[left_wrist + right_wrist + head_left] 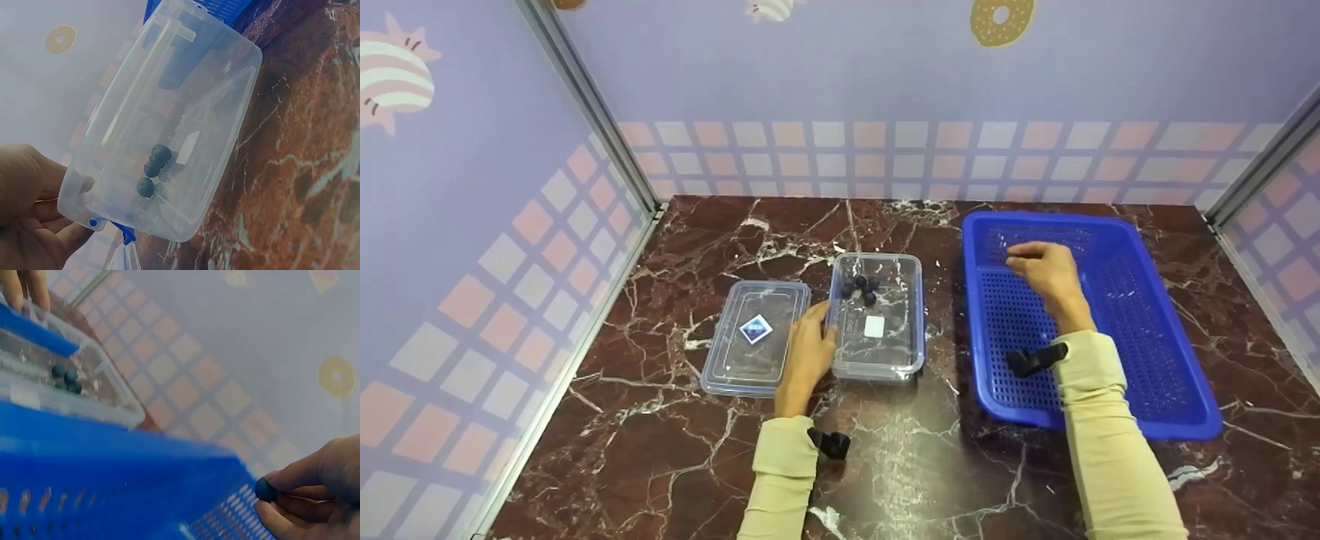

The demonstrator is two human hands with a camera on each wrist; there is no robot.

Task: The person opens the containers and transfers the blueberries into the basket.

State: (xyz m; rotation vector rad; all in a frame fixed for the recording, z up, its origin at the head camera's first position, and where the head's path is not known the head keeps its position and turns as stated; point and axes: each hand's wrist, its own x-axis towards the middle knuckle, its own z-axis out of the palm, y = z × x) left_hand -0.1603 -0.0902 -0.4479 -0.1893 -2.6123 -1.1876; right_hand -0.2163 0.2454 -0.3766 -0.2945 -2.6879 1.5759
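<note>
While ball (pixel 266 490) R, tub (pixel 877 369) L, bskt-rim (pixel 975 315) btwn

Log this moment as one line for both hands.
Left hand: grips clear container | Right hand: pinches dark ball over blue basket | Container: more dark balls inside

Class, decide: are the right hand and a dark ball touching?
Touching: the right wrist view shows the right hand pinching the dark ball between thumb and finger.
</note>
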